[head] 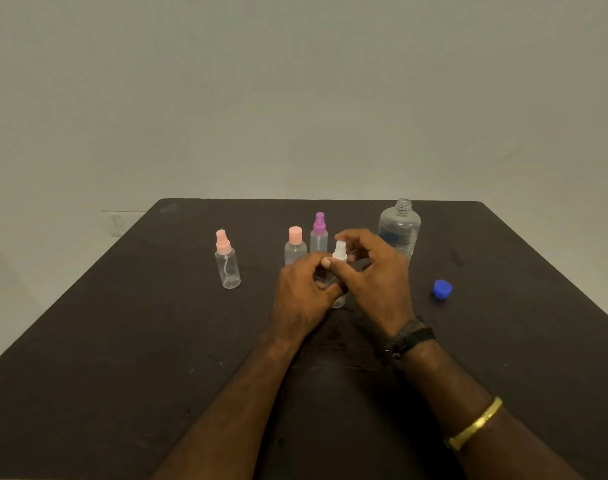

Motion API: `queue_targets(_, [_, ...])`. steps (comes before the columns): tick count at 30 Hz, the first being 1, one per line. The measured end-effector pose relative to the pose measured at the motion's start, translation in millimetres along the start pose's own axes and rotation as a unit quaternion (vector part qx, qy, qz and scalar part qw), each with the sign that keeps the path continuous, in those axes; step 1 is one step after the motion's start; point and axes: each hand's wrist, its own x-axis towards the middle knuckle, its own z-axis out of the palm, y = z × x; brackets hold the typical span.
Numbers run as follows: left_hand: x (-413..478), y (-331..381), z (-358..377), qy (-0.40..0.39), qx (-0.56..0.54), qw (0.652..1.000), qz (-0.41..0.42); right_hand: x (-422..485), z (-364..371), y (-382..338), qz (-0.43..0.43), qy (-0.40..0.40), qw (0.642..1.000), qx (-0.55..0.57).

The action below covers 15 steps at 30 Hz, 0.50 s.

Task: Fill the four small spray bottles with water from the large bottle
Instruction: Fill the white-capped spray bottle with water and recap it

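Holding the small clear white-topped plastic spray bottle (339, 251) upright dead centre, left hand (301, 299) wrapped round its body, right hand (378, 282) pinching the top, looks twist-ready.

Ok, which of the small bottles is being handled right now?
The white-topped bottle, gripped by the left hand with the right hand at its sprayer; the purple-topped bottle and both pink-topped bottles stand untouched.

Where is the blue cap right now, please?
In the head view the blue cap lies on the table, right of the right hand and in front of the large bottle.
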Motion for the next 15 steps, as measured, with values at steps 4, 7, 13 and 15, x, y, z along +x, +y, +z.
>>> queue_targets(4, [-0.6, 1.4, 2.4, -0.005, -0.012, 1.0, -0.008, 0.8, -1.2, 3.5, 0.022, 0.004, 1.0, 0.018])
queue_targets(7, [-1.5, 1.7, 3.2, -0.007, -0.017, 1.0, -0.015, 1.0, -3.4, 2.7, 0.015, -0.001, 0.999, 0.031])
queue_targets(13, [0.7, -1.6, 3.5, -0.02, -0.024, 0.999, -0.035, 1.6, -10.4, 2.5, -0.007, -0.032, 0.999, 0.024])
queue_targets(15, [1.1, -1.9, 4.9, -0.013, -0.033, 0.999, -0.039, -0.3, -10.7, 2.9, -0.017, -0.04, 0.998, 0.038])
